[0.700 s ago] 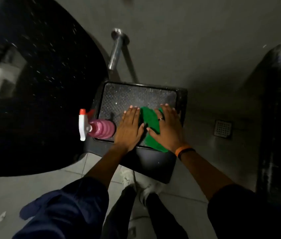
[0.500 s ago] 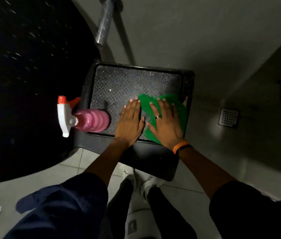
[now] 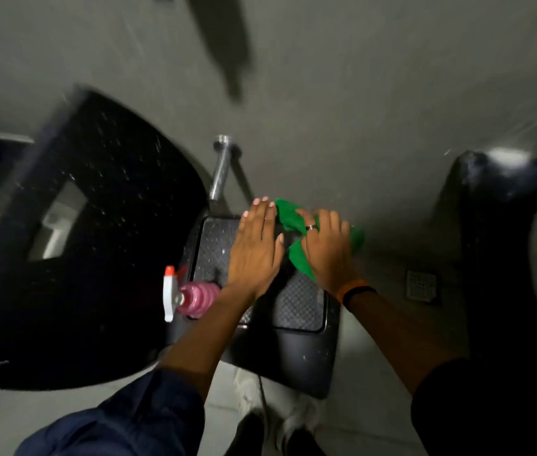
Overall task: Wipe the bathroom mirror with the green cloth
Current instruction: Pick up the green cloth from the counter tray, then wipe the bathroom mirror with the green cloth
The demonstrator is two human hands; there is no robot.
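Down from the head camera, we see our left hand (image 3: 254,248) flat, fingers straight and together, grip released, palm down over the black stool (image 3: 293,357). Our right hand (image 3: 326,251) curls its fingers over the green cloth (image 3: 288,218), grasping it, wrist bent slightly inward. A pink spray bottle (image 3: 194,296) stands on the stool's left edge.

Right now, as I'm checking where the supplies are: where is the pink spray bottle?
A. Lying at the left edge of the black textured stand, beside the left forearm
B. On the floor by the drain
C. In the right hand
A: the pink spray bottle lies on its side at the black textured stand's left edge, unheld.
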